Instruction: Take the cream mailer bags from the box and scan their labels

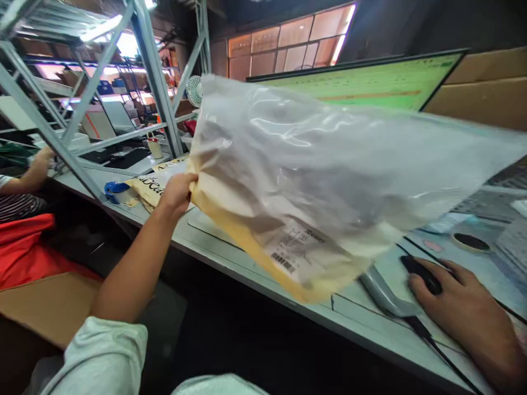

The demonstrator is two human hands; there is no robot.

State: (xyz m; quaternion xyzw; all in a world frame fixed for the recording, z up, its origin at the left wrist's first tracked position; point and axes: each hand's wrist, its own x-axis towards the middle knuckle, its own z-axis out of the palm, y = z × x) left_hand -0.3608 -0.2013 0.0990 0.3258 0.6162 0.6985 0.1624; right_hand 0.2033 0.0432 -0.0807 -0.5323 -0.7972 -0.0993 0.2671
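My left hand (178,192) grips the left edge of a large clear plastic bag (329,164) and holds it up over the desk. Inside the bag lies a pale yellow folded item (247,230) with a white barcode label (294,249). The bag is blurred and hides much of the desk behind it. My right hand (469,312) rests on a black computer mouse (422,272) at the right; its cable (436,345) runs toward the front edge of the grey desk (255,269).
A wide monitor (370,82) with a green screen stands behind the bag, cardboard boxes (486,88) to its right. Metal shelving (94,82) rises at the left. Another person's arm (24,178) reaches onto the desk far left, near a blue tape dispenser (115,191) and printed bags (152,184).
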